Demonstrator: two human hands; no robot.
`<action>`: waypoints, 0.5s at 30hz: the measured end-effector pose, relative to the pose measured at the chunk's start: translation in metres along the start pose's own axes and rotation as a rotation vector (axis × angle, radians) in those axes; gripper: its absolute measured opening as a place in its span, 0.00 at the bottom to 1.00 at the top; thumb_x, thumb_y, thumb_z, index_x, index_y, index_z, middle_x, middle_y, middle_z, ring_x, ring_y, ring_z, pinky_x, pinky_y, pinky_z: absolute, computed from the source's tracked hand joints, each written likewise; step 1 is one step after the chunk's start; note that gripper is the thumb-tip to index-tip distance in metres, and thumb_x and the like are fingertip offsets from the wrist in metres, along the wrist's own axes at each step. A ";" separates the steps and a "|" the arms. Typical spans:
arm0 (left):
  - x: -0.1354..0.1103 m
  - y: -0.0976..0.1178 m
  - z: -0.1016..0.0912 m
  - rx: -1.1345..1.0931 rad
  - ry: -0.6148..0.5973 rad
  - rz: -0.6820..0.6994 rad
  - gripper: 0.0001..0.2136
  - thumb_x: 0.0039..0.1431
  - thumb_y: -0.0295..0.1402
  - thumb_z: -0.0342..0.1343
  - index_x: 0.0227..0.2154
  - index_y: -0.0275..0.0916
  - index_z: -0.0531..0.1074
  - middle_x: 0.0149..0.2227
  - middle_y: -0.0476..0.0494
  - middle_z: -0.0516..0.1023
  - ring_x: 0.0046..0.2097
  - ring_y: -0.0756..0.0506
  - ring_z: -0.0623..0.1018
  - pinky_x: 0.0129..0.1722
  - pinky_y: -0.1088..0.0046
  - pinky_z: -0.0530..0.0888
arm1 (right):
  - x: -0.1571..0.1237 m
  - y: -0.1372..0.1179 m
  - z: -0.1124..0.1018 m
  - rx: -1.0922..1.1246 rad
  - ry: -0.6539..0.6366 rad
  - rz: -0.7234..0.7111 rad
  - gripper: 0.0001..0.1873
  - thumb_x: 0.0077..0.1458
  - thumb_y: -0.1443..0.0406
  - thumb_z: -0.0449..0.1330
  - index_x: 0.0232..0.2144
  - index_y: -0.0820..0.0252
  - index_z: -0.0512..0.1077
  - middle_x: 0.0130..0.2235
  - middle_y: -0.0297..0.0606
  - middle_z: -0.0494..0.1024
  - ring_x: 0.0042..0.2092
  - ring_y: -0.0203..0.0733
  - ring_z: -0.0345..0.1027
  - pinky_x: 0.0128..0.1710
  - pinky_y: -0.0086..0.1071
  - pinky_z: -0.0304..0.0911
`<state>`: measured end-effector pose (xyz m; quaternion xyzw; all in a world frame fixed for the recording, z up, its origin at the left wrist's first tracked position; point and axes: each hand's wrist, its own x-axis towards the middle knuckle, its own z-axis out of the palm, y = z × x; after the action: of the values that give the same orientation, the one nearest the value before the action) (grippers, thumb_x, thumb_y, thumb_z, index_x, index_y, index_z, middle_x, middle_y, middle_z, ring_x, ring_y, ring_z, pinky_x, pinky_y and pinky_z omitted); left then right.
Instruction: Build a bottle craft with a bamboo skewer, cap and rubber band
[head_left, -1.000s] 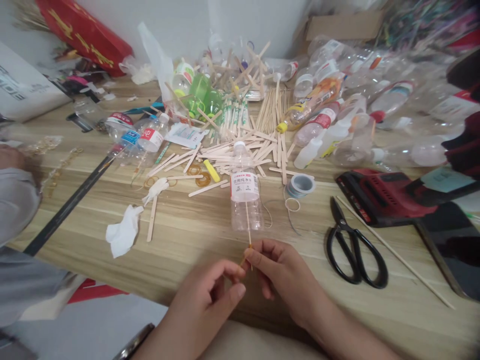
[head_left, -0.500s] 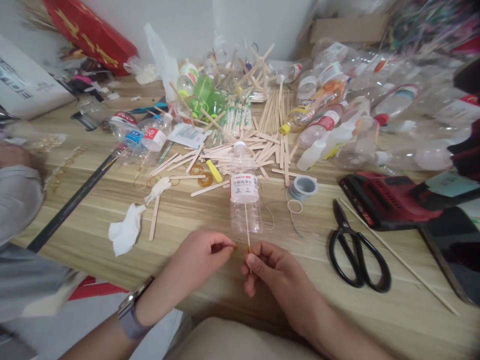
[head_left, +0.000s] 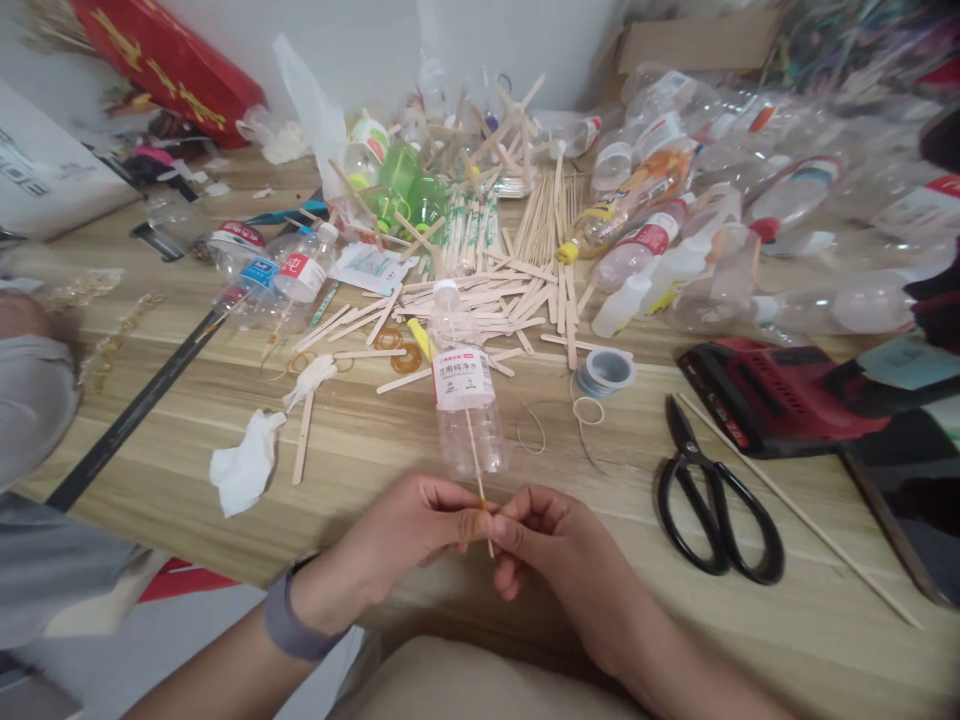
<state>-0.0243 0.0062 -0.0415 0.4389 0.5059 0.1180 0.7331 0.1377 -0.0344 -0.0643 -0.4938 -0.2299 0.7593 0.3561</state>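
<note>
A thin wooden stick (head_left: 474, 445) runs from the label of a clear plastic water bottle (head_left: 463, 375) down to my fingers. Something amber, like a rubber band, is wound round the stick near its lower end. My left hand (head_left: 405, 525) is closed in a pinch at that end, thumb and forefinger against the stick. On the other side my right hand (head_left: 559, 540) pinches the same spot, and the fingertips of both hands meet. The bottle lies on the table, cap pointing away from me. How the stick joins the bottle is hard to make out.
Black-handled scissors (head_left: 716, 500), a red and black power tool (head_left: 780, 395) and a long stick (head_left: 802, 515) lie at right. Behind the bottle are craft sticks (head_left: 517, 300), a grey spool (head_left: 606, 372) and many plastic bottles (head_left: 645, 240). Tissue (head_left: 246, 462) lies left; a person's sleeve (head_left: 34, 400) shows.
My left hand has moved right to meet my right hand at the stick's lower end. The bottle's cap end has swung left, and the stick tilts with it.
</note>
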 end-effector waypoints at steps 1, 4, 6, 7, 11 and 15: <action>-0.001 -0.002 0.004 -0.090 0.023 -0.013 0.18 0.45 0.49 0.64 0.21 0.36 0.75 0.16 0.57 0.60 0.18 0.56 0.50 0.20 0.73 0.43 | 0.000 0.000 0.000 0.008 -0.003 -0.006 0.25 0.36 0.50 0.71 0.19 0.60 0.65 0.19 0.29 0.73 0.18 0.31 0.65 0.20 0.27 0.61; -0.002 -0.006 0.013 -0.314 0.045 -0.017 0.18 0.41 0.48 0.67 0.22 0.35 0.74 0.16 0.57 0.60 0.17 0.57 0.49 0.19 0.72 0.41 | -0.003 0.001 0.002 0.037 -0.029 -0.011 0.22 0.41 0.50 0.70 0.24 0.60 0.67 0.20 0.27 0.71 0.17 0.29 0.62 0.18 0.25 0.59; -0.001 -0.007 0.016 -0.404 0.028 -0.028 0.18 0.40 0.45 0.69 0.23 0.35 0.73 0.15 0.57 0.60 0.17 0.58 0.48 0.18 0.73 0.40 | -0.006 0.001 0.004 0.054 -0.056 -0.024 0.21 0.43 0.51 0.69 0.30 0.60 0.70 0.22 0.27 0.70 0.18 0.28 0.60 0.17 0.24 0.58; -0.001 -0.007 0.017 -0.435 0.012 -0.037 0.17 0.40 0.44 0.69 0.23 0.35 0.72 0.15 0.58 0.59 0.17 0.58 0.48 0.18 0.74 0.40 | -0.006 0.001 0.004 0.056 -0.066 -0.031 0.21 0.44 0.51 0.69 0.32 0.60 0.71 0.22 0.26 0.69 0.19 0.27 0.59 0.17 0.24 0.58; -0.002 -0.008 0.017 -0.507 -0.058 -0.087 0.17 0.41 0.42 0.70 0.22 0.35 0.71 0.14 0.61 0.52 0.17 0.59 0.45 0.17 0.76 0.40 | -0.008 -0.001 0.004 0.056 -0.050 -0.007 0.20 0.41 0.52 0.70 0.27 0.62 0.72 0.20 0.25 0.63 0.20 0.27 0.52 0.15 0.22 0.53; -0.005 -0.006 0.020 -0.556 -0.065 -0.135 0.17 0.40 0.42 0.71 0.26 0.36 0.72 0.15 0.61 0.52 0.18 0.59 0.45 0.17 0.78 0.40 | -0.009 -0.005 0.004 0.106 0.025 0.060 0.19 0.35 0.56 0.73 0.23 0.60 0.69 0.17 0.21 0.56 0.19 0.26 0.42 0.14 0.22 0.41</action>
<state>-0.0113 -0.0110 -0.0410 0.1897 0.4584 0.1888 0.8475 0.1381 -0.0381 -0.0536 -0.4903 -0.1701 0.7746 0.3614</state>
